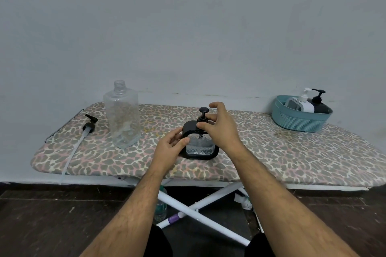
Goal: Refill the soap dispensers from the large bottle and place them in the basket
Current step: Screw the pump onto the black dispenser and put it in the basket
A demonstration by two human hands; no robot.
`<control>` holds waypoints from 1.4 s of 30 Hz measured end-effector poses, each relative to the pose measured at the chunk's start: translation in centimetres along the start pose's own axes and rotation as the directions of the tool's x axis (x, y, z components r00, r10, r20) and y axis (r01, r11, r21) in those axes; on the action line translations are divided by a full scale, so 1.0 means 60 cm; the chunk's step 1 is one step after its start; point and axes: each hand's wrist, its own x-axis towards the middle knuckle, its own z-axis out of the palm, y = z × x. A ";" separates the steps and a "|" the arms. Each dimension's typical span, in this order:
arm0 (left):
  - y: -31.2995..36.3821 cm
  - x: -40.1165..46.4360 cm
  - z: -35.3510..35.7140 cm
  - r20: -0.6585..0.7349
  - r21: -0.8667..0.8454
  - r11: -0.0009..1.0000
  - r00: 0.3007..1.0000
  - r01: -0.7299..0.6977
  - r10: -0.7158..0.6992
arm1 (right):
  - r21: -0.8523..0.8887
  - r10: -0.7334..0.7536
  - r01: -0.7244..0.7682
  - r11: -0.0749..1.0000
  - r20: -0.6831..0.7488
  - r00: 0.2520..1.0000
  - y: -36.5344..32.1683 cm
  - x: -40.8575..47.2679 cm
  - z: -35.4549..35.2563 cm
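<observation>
A black-framed soap dispenser (200, 144) stands at the middle of the table (292, 152), steadied at its left side by the left hand (170, 149), whose grip is curled round the frame. Its pump collar is pinched by the right hand (219, 129), so the cap is judged to be in the course of being screwed on or off; which cannot be told. Next, a firm twist is called for while the body is kept upright. The large bottle (122, 119) stands open to the left, nearly drained, its pump (88, 126) laid beside it. In the basket (300, 119) at the far right, a white dispenser (301, 104) and a black dispenser (319, 104) are held.
</observation>
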 end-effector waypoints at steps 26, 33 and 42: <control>0.024 -0.008 0.045 -0.195 0.185 0.982 0.979 -0.023 0.059 | 0.159 0.175 -0.228 0.961 0.291 0.941 0.136 -0.033 -0.072; 0.034 0.059 0.124 -0.130 0.210 0.977 0.989 -0.040 0.069 | 0.224 0.146 -0.171 0.959 0.126 0.981 0.158 -0.016 -0.139; 0.061 0.171 0.296 -0.018 0.150 0.981 0.992 -0.120 0.124 | 0.275 0.151 -0.097 0.957 -0.182 0.972 0.204 0.047 -0.242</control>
